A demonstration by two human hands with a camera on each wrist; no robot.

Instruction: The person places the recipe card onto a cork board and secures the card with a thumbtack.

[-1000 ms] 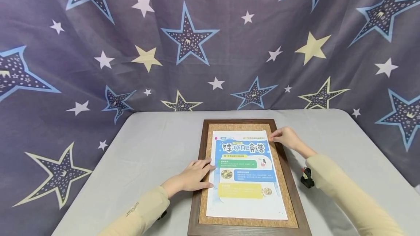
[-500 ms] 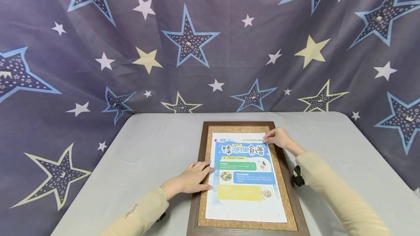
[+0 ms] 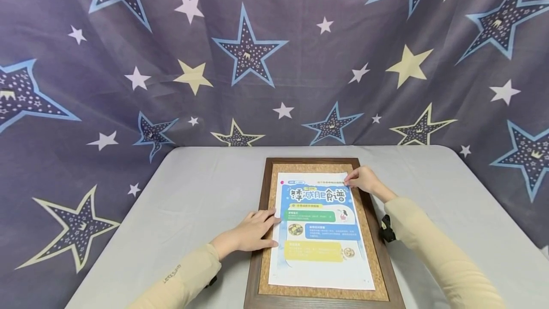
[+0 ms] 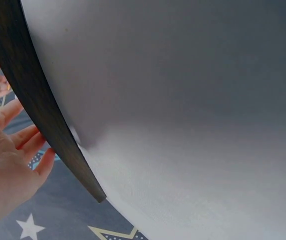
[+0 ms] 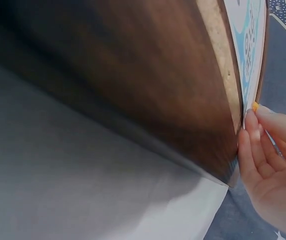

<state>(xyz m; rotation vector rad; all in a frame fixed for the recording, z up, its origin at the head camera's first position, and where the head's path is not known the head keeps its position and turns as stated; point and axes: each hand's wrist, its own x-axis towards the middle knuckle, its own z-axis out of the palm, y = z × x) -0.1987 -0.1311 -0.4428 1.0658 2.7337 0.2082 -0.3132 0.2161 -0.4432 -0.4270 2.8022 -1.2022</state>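
Observation:
A white printed sheet (image 3: 321, 273) with blue, green and yellow panels lies on a corkboard (image 3: 321, 293) in a dark wooden frame (image 3: 323, 303). At its upper left corner sits a pink push pin (image 3: 281, 182). My left hand (image 3: 250, 231) lies across the frame's left side, fingers spread, tips touching the sheet's edge. At the sheet's upper right corner my right hand (image 3: 367, 180) pinches a small yellow-orange push pin (image 5: 255, 106) between thumb and fingers. How deep its point sits is hidden by the fingers.
The board lies on a table with a grey cloth (image 3: 206, 180). A purple star-patterned curtain (image 3: 274, 99) hangs behind it. Black wrist straps (image 3: 387, 229) show at the sleeves.
My right hand has moved left from the frame's right side onto the sheet's upper right corner, then stays there with the pin. The left hand keeps its place.

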